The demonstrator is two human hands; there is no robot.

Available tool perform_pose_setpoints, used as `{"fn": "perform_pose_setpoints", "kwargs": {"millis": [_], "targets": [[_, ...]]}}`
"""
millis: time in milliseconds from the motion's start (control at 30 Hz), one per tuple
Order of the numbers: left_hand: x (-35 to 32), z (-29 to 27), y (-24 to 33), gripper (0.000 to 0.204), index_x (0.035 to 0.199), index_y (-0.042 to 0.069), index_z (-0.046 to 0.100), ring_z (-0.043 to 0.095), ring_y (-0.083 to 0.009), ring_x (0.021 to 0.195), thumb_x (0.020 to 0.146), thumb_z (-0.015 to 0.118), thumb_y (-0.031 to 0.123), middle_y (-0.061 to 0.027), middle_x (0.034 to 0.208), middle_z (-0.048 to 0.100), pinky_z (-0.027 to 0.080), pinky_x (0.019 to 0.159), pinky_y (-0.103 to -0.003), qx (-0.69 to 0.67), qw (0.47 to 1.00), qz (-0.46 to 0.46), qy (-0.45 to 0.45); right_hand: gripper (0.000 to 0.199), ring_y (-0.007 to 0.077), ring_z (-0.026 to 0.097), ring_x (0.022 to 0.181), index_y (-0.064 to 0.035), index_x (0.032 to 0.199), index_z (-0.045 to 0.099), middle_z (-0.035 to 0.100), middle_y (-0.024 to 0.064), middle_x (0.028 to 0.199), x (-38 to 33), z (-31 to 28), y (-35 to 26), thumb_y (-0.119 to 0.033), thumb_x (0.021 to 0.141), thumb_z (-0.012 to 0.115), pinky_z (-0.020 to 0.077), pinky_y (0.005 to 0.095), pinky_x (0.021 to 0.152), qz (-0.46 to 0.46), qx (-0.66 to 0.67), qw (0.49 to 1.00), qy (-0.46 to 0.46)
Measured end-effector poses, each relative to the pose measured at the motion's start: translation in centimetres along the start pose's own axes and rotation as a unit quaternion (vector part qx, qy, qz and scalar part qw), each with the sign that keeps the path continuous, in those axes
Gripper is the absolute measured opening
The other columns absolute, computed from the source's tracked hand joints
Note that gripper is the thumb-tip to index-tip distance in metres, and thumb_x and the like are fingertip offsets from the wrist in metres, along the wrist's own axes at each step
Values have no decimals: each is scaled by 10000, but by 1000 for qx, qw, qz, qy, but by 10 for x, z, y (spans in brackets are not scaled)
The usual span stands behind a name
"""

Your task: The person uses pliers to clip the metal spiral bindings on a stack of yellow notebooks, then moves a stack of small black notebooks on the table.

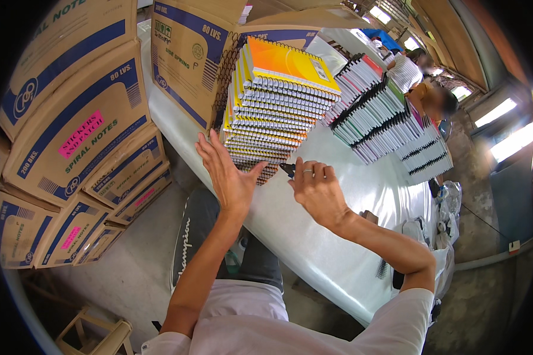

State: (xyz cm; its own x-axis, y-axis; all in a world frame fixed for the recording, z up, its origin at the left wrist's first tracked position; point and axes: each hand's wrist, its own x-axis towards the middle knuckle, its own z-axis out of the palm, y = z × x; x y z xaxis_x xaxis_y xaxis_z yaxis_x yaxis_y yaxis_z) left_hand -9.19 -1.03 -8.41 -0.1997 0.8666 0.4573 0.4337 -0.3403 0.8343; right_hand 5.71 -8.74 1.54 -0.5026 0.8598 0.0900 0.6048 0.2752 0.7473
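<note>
A tall stack of spiral notebooks [278, 100] stands on the white-covered table, its top cover yellow and orange and its wire bindings facing me. My left hand [228, 177] is open, fingers spread along the left side of the stack near its bottom, with the thumb across the lowest bindings. Just right of the stack's base, my right hand [318, 190] is closed, a ring on one finger. It grips a small black tool [288, 170] whose tip points at the lower bindings. The fingers hide most of this tool, so its kind cannot be told.
Behind the stack is an open cardboard box [186, 65]. More boxes [83, 124] are piled at my left. Other notebook stacks [379, 112] stand further right on the table [302, 248]. Two people [405, 70] sit beyond them. A wooden stool [98, 334] is at lower left.
</note>
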Motion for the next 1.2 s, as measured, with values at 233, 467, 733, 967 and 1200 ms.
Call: {"fn": "perform_pose_setpoints", "kwargs": {"millis": [233,467,733,967,1200], "targets": [[4,0,3,1297,1496,-23,92,85,-490,1430,558,910,341,-299,1549,80,170,1155,-554,-18,1000,11,1,441,158,473,1076,-161,1228,574,495,21,1099,-2,8,47,-139,790,617,392,394,948,-98,3,990,102],[4,0,1,1310,1502,-20,75,79,-486,1433,560,907,352,-300,1548,80,172,1154,-556,-11,1000,20,1,401,133,460,1077,-129,1223,563,492,-10,1056,5,9,66,-193,828,586,385,338,965,-182,-47,974,124],[3,2,-1,1297,1508,-9,76,80,-516,1417,571,898,351,-271,1560,55,166,1151,-572,-26,999,19,-5,375,118,467,1033,-156,1172,600,502,-11,1042,1,5,50,-178,799,628,400,310,880,-151,-38,983,99],[4,1,0,1299,1509,-5,73,78,-509,1421,566,907,315,-271,1560,59,164,1161,-552,-33,999,18,-5,320,141,456,1091,-139,1133,600,501,-6,1101,6,-2,62,-189,817,602,376,342,985,-179,-46,977,109],[4,2,3,1293,1509,-1,77,79,-505,1423,562,912,277,-270,1558,66,178,1155,-560,-37,999,18,-11,231,165,524,994,-98,1019,637,555,9,1011,7,7,62,-160,799,605,438,325,857,-176,-24,971,159]]}}
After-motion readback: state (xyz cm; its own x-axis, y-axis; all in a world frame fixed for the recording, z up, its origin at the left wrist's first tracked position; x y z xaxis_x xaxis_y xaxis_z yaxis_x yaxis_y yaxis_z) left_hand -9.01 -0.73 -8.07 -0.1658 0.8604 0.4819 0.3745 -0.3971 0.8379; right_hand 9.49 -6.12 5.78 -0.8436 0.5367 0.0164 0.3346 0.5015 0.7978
